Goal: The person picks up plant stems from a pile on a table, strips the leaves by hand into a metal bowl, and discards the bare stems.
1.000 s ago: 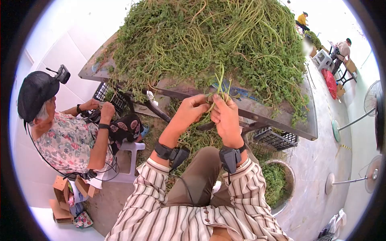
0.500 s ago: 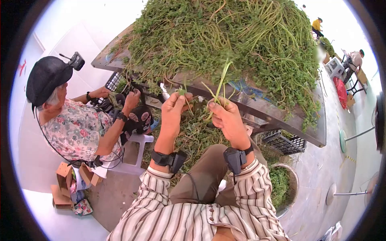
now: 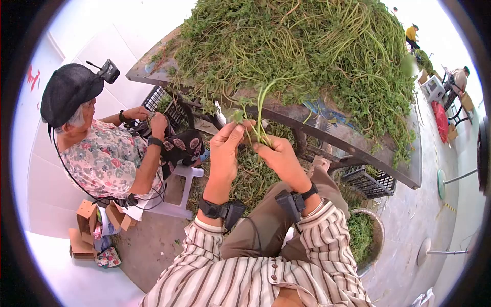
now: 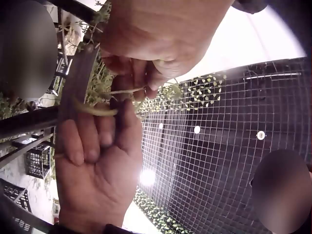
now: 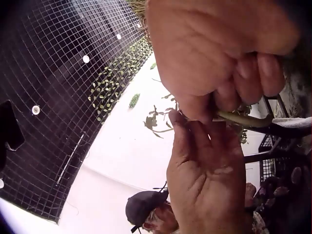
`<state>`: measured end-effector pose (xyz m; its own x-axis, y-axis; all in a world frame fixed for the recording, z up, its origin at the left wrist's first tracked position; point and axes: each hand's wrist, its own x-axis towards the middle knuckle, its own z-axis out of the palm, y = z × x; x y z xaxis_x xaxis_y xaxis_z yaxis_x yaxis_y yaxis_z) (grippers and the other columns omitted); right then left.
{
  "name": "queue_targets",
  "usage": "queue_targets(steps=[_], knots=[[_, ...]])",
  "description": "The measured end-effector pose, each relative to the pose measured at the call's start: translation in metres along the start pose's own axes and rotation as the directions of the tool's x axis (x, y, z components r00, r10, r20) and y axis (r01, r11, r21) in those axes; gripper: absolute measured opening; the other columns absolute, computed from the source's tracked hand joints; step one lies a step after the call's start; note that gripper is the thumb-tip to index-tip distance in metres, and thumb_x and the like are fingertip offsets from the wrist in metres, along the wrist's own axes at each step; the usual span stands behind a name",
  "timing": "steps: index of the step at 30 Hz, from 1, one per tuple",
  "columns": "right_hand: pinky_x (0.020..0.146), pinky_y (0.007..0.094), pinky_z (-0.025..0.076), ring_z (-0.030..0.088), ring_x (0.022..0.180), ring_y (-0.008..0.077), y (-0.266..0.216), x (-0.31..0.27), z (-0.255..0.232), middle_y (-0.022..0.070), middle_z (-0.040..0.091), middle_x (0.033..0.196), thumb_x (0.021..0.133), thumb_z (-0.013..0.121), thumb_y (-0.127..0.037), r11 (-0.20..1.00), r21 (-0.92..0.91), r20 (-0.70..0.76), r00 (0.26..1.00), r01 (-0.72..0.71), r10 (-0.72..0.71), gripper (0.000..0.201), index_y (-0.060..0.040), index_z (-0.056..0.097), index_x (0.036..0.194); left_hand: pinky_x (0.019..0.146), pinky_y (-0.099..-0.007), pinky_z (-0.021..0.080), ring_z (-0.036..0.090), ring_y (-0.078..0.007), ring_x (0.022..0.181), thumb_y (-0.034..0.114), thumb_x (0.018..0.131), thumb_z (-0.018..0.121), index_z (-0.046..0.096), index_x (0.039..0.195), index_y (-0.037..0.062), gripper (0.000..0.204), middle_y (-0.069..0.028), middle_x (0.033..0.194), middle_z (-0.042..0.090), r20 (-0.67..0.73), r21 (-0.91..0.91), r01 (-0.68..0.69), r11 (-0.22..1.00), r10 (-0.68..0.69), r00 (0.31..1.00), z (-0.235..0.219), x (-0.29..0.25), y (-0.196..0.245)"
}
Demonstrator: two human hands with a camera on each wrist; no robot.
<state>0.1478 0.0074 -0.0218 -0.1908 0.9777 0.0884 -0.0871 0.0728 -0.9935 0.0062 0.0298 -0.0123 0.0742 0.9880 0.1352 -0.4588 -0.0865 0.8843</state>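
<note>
In the head view, both hands are raised in front of the table edge, close together. The right hand point(image 3: 283, 160) pinches a few long green stems point(image 3: 261, 110) between thumb and fingers, and they stick up over the table edge. The left hand point(image 3: 223, 156) pinches a small leafy sprig point(image 3: 238, 116) at its fingertips, right beside those stems. From the left wrist, a bent stem point(image 4: 95, 109) lies across the right hand's fingers. The right wrist view has leaves point(image 5: 155, 119) sticking out past the left hand's fingertips. A big heap of leafy greens point(image 3: 307, 56) covers the table.
The metal table's edge point(image 3: 358, 162) runs just beyond the hands. Another person point(image 3: 110, 153) sits at left on a plastic stool point(image 3: 186, 187). Black crates point(image 3: 371, 181) stand under the table. A round tub point(image 3: 379, 230) of greens is by the right knee. Loose greens litter the floor.
The hands met at the stems one second ago, then drew apart with the left holding a leafy piece. Now the left is back beside the right's stems. The head view has shifted slightly.
</note>
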Motion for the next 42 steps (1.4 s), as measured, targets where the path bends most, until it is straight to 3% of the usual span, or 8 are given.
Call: queue_targets(steps=[3,11,19,24,30,37,38,42], knots=[[0.052,0.0233,0.033,0.039,0.059,0.0042,0.002,-0.001,0.001,-0.0048,0.044,0.063,0.083,0.055,-0.015,0.995,-0.028,0.014,0.996,-0.093,0.094,0.016,0.0001,0.055,0.077,0.078,-0.0269,0.049,0.061,-0.0158,0.085,0.014,0.087,0.059,0.061,0.102,-0.0017,0.022,-0.0115,0.099,0.064,-0.003,-0.013,0.022,1.000,-0.022,1.000,-0.003,-0.001,-0.003],[0.053,0.0234,0.035,0.040,0.061,0.0045,-0.001,-0.003,0.003,-0.0046,0.046,0.065,0.085,0.053,-0.014,0.997,0.025,-0.035,0.997,-0.074,0.075,0.016,0.0002,0.060,0.087,0.078,-0.0255,0.044,0.058,-0.0137,0.089,0.012,0.084,0.061,0.048,0.118,0.0010,0.037,-0.0079,0.097,0.064,-0.074,0.003,0.061,0.998,-0.061,0.995,-0.001,-0.002,-0.006],[0.057,0.0272,0.039,0.042,0.062,0.0078,0.013,-0.001,0.008,0.0027,0.050,0.064,0.085,0.052,-0.011,0.990,-0.106,-0.055,0.994,0.093,-0.099,0.015,0.0018,0.057,0.091,0.071,-0.0243,0.042,0.054,-0.0095,0.075,0.011,0.083,0.062,0.064,0.088,-0.0007,0.013,-0.0015,0.080,0.061,-0.025,0.156,0.174,0.972,-0.172,0.985,-0.012,-0.008,-0.019],[0.052,0.0357,0.037,0.043,0.052,0.0251,0.014,-0.001,0.008,0.0173,0.046,0.061,0.083,0.054,-0.013,0.929,-0.334,-0.071,0.978,0.161,-0.195,0.018,0.0034,0.049,0.078,0.063,-0.0234,0.040,0.050,-0.0078,0.065,0.010,0.083,0.062,0.064,0.085,0.0000,0.011,0.0003,0.072,0.058,-0.090,0.164,0.177,0.971,-0.164,0.982,-0.016,-0.008,-0.019],[0.050,0.0385,0.035,0.044,0.054,0.0373,0.003,-0.002,0.008,0.0205,0.045,0.061,0.081,0.055,-0.015,0.898,-0.404,-0.066,0.974,0.174,-0.219,0.021,0.0035,0.046,0.074,0.057,-0.0214,0.039,0.048,-0.0074,0.060,0.010,0.080,0.067,0.064,0.083,-0.0009,0.012,-0.0006,0.070,0.058,-0.116,0.074,0.196,0.978,-0.186,0.976,-0.024,-0.002,-0.021],[0.049,0.0379,0.034,0.040,0.051,0.0346,-0.002,-0.004,0.008,0.0203,0.043,0.060,0.081,0.055,-0.013,0.890,-0.417,-0.091,0.966,0.184,-0.242,0.021,0.0040,0.045,0.073,0.053,-0.0206,0.040,0.048,-0.0068,0.056,0.007,0.081,0.066,0.064,0.086,-0.0042,0.013,-0.0045,0.074,0.062,-0.279,-0.041,0.092,0.995,-0.100,0.955,-0.025,0.019,-0.019],[0.049,0.0374,0.034,0.039,0.051,0.0327,0.000,-0.006,0.010,0.0199,0.042,0.059,0.080,0.055,-0.013,0.898,-0.399,-0.084,0.969,0.183,-0.234,0.021,0.0040,0.045,0.073,0.050,-0.0203,0.038,0.047,-0.0064,0.055,0.007,0.081,0.066,0.064,0.088,-0.0042,0.013,-0.0042,0.075,0.062,-0.207,-0.072,0.080,0.994,-0.093,0.974,-0.032,0.027,-0.012],[0.049,0.0358,0.034,0.033,0.050,0.0277,-0.005,-0.005,0.008,0.0191,0.039,0.058,0.081,0.055,-0.012,0.919,-0.356,-0.095,0.971,0.172,-0.218,0.021,0.0039,0.044,0.072,0.047,-0.0206,0.034,0.044,-0.0063,0.054,0.006,0.081,0.065,0.064,0.083,-0.0014,0.008,-0.0031,0.070,0.059,-0.249,0.051,0.082,0.995,-0.067,0.966,-0.019,0.035,-0.008]])
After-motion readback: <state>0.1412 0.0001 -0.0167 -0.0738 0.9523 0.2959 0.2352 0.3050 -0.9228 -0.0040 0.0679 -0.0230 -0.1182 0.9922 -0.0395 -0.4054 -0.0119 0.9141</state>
